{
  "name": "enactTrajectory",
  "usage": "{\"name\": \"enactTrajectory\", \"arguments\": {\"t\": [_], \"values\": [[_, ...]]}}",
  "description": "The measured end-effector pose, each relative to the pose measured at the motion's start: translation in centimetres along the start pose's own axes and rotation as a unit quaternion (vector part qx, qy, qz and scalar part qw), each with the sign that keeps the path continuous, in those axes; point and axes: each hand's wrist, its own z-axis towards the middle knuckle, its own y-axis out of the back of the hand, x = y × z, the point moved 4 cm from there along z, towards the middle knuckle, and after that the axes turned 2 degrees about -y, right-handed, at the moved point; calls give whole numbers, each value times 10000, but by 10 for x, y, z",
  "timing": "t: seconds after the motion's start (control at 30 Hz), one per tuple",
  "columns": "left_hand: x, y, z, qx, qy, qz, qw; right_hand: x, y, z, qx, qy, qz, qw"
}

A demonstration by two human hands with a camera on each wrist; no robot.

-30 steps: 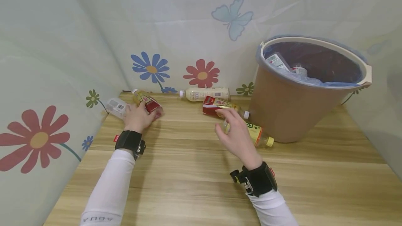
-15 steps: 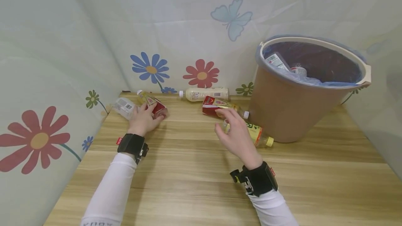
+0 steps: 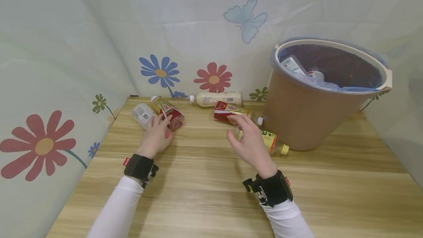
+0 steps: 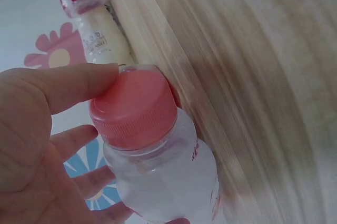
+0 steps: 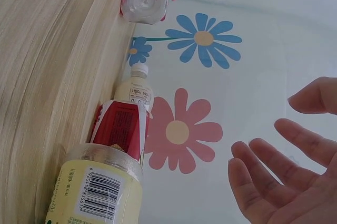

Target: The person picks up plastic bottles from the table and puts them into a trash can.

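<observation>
My left hand (image 3: 155, 135) grips a clear plastic bottle (image 3: 142, 114) lying at the table's left side. In the left wrist view, the thumb lies on the bottle's pink cap (image 4: 138, 109) and the fingers reach round its far side. A red-labelled bottle (image 3: 172, 115) lies right beside it, against the left fingers. My right hand (image 3: 250, 144) is held with fingers spread and loosely bent, nothing in them. Beneath it lies a yellow-labelled bottle (image 3: 267, 140) with a yellow cap, partly hidden by the hand. Another red-labelled bottle (image 3: 228, 111) lies just beyond.
A cream-coloured bottle (image 3: 218, 99) lies along the back wall. At the right stands a brown bin (image 3: 294, 113) lined with a blue bag, some clear packaging inside. Flower-printed sheeting (image 3: 198, 28) closes off the wooden table (image 3: 205, 194) at the back and sides.
My left hand has drawn the clear bottle right and towards me. The red-labelled bottle beside it has shifted the same way. My right hand stays in place.
</observation>
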Motion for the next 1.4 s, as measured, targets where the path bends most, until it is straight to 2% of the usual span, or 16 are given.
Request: {"name": "enactTrajectory", "arguments": {"t": [0.2,0.5,0.6,0.67,0.83,0.97,1.03,1.1,1.2,1.27,1.4], "values": [[-20,-1,-20,-14,-196,-93,9998,0,0,1,48,-31,-4,10000],[-73,-11,-55,120,-855,-23,9963,-4,1,2,123,-100,44,9999],[-90,-17,-63,373,-1106,-29,9932,-5,1,2,132,-84,28,9999],[-101,-19,-66,679,-1300,-71,9892,-5,2,2,118,-68,26,9999],[-121,-23,-67,1453,-1853,-120,9718,-6,2,2,76,-26,59,10000],[-132,-24,-62,1725,-2169,14,9608,-8,4,3,74,-19,142,9999],[-135,-23,-56,1678,-2137,-10,9624,-9,5,3,58,-33,165,9998],[-137,-20,-48,1405,-1959,-57,9705,-9,6,3,37,-55,168,9998],[-135,-19,-38,900,-1422,-95,9857,-10,8,3,17,-59,121,9999],[-130,-21,-35,697,-1078,-77,9917,-10,9,2,10,-82,97,9999],[-117,-32,-34,856,-627,-69,9943,-11,11,2,22,-173,91,9998]]}}
